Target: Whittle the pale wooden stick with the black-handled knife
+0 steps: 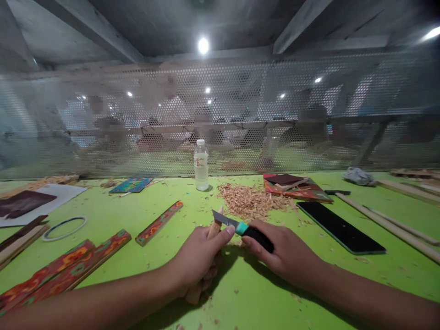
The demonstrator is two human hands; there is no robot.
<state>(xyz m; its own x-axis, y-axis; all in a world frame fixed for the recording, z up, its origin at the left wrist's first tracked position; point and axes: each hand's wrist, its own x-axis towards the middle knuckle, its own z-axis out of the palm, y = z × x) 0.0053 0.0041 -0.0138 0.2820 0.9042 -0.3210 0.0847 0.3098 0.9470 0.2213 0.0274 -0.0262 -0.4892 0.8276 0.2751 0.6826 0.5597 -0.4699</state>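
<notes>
Wrapping the left hand (202,254) snugly around a pale wooden stick (213,229), over the middle of the tabletop (261,293) toward its near edge, leaving the upper end poking out past the thumb. Closing the right hand (278,243) around the dark handle of a knife (242,228), slanting the blade across the stick's upper end, close to the left thumb; not showing clearly whether touching it. Probably handling as light and stiff, dry rather than slippery, perhaps splintering at the narrow tip; best being gripped low on the shaft, clear of the blade.

Working over bright green, with wood shavings (247,204) heaping beyond the knife, a water bottle (201,169) standing near the middle of the far edge, painted strips (99,259) lying toward the near left corner. Facing a perforated panel (172,156) along the far edge, under a grey ceiling (220,23) and a glaring lamp (203,46).
</notes>
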